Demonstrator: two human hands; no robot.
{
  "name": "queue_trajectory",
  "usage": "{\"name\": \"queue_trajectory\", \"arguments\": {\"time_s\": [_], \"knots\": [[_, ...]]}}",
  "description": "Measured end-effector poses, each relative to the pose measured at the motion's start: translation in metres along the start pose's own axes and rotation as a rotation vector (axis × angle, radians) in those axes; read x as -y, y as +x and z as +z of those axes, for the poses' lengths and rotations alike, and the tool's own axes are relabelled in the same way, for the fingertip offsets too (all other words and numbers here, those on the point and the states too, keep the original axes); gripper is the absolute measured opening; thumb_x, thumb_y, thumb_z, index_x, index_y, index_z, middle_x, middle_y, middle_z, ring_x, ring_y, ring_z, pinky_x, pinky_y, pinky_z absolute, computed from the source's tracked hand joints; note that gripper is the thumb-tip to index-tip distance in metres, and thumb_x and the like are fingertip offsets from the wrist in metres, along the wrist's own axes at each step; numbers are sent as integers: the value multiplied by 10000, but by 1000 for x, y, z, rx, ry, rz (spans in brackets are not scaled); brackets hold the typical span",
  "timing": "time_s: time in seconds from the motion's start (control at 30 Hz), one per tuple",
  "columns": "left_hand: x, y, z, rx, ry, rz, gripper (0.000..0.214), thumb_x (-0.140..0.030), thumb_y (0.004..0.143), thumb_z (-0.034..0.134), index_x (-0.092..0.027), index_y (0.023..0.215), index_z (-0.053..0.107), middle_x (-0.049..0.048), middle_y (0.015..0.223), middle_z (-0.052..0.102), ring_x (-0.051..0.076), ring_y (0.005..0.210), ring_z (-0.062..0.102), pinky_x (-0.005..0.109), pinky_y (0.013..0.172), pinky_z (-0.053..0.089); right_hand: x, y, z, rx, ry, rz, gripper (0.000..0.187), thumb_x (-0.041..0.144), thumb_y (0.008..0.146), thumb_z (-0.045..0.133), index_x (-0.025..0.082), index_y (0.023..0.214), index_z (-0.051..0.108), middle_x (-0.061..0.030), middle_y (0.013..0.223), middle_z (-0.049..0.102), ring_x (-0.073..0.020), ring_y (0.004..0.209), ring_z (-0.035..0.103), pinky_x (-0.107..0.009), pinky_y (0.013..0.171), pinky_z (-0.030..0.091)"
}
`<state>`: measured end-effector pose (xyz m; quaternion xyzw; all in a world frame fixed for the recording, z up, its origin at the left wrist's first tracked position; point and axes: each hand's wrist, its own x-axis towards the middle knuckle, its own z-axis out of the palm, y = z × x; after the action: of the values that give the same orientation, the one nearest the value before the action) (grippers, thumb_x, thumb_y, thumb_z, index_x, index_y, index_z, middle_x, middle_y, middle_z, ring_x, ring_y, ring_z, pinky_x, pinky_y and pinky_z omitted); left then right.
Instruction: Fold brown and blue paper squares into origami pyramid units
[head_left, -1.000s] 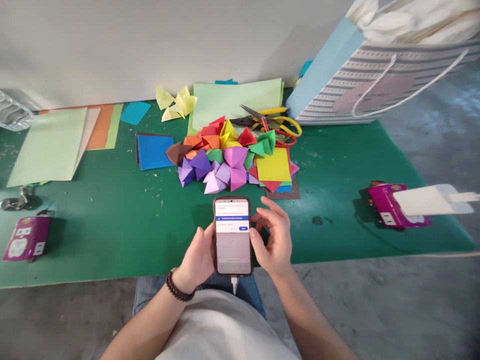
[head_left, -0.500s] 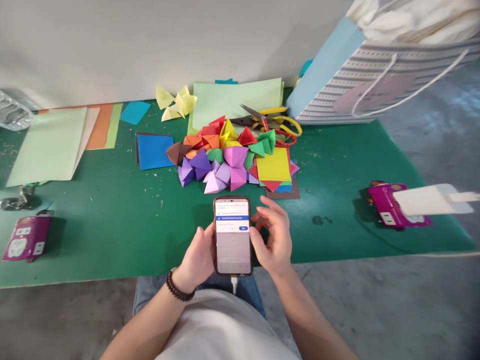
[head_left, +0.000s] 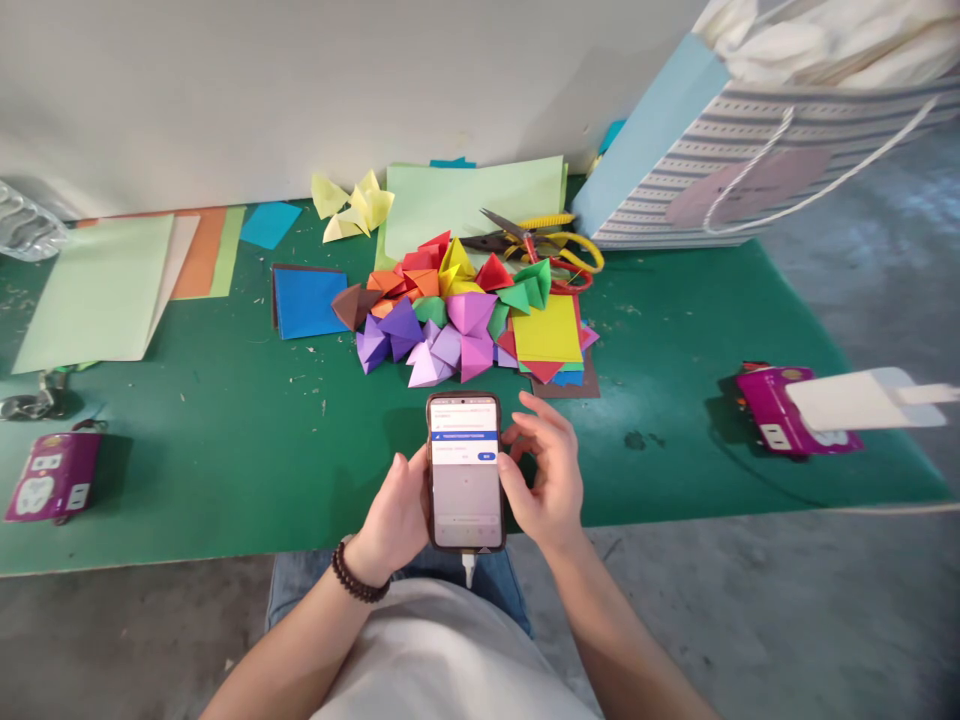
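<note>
On the green mat (head_left: 225, 470) side, the left hand (head_left: 390, 510) gripped a phone (head_left: 465, 490) while the right hand (head_left: 547, 480) curved beside it, fingers loosely open.

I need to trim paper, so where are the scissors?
In the head view, the yellow-handled scissors lie toward the back of the green mat, just behind the pile of folded paper shapes and left of the striped paper bag.
</note>
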<state>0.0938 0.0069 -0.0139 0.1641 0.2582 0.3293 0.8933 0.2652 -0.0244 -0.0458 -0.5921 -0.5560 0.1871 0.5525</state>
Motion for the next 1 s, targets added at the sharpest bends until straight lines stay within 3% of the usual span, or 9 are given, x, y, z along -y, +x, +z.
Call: {"name": "queue_trajectory", "arguments": {"time_s": [0.33, 0.5, 1.0], "knots": [[0, 0, 2, -3, -12, -1, 694, -681, 801, 584, -199, 1300, 585, 101, 1392, 554, 341, 1368, 400, 476, 1150, 264, 3, 3, 1, 38, 117, 115, 483, 203, 852, 623, 285, 1302, 465, -125, 1442, 402, -164, 849, 592, -329, 634, 509], [-1, 1, 3, -5, -8, 2, 701, -685, 804, 576, -200, 1310, 576, 102, 1403, 543, 339, 1371, 396, 475, 1154, 257, 3, 6, 1, 83, 236, 228, 562, 251, 877, 609, 315, 1389, 385, -112, 1383, 493, -174, 892, 603, -298, 613, 498], [-1, 2, 4, -11, 6, -4, 691, -687, 799, 580, -197, 1286, 593, 104, 1399, 545, 343, 1378, 380, 477, 1153, 251, -4, 6, 0, 157, 197, 248, 715, 268, 856, 633, 332, 1475, 280, -105, 1341, 533, -170, 870, 594, -304, 653, 501]]}}
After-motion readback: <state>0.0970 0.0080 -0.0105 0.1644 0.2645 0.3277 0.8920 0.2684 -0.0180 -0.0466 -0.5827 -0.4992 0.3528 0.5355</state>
